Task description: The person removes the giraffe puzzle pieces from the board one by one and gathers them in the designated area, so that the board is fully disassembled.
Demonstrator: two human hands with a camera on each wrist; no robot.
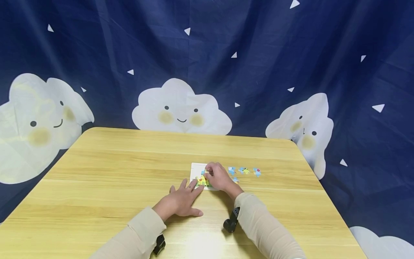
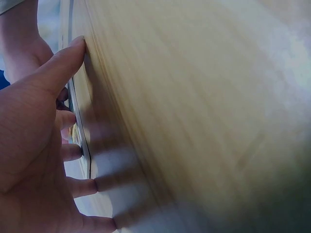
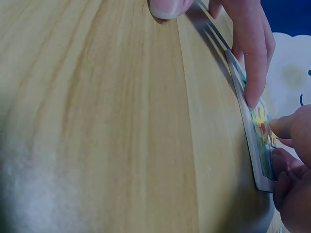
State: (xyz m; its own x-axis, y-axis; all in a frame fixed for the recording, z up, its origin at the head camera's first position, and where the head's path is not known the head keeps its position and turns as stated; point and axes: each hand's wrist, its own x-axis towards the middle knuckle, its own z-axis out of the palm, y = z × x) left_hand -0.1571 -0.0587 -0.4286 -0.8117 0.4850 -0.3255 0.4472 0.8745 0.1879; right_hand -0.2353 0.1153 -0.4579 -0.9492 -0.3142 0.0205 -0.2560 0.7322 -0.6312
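A white-framed puzzle board lies on the table, its lower part filled with yellow and green pieces. My left hand is spread flat, its fingers touching the board's near left side and its thumb on the table. Over the board's right part, my right hand has its thumb and fingers bent in, pinching a small piece that they mostly cover. The right wrist view shows the board from the side, a left fingertip on it and the right hand at its far side.
Several loose blue and yellow pieces lie right of the board, among them one with a red spot and one partly behind the right wrist. The wooden table ends before a dark blue curtain with clouds.
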